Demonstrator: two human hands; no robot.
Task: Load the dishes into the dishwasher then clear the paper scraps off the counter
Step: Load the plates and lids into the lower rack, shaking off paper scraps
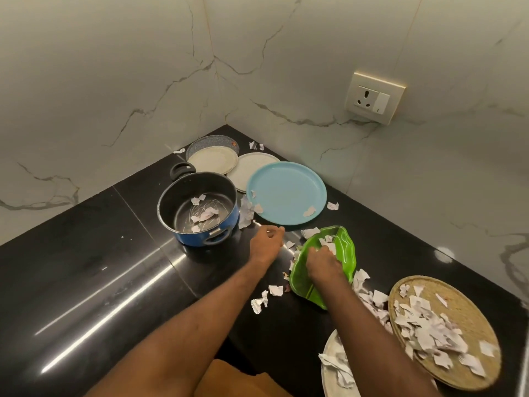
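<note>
The pot (197, 209) sits left of the plate (286, 193), scraps (203, 214) inside it.

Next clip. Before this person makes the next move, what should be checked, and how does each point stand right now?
1. Green dish free of paper scraps: not ok, scraps lie in it at the right hand.
2. Blue plate free of scraps: not ok, a few sit near its rim.
3. Pot empty: not ok, scraps lie inside.
4. Left hand free to lift a dish: cannot tell, its fingers are curled by the blue plate's edge.
5. Dishwasher open and in reach: cannot tell, not in view.
</note>
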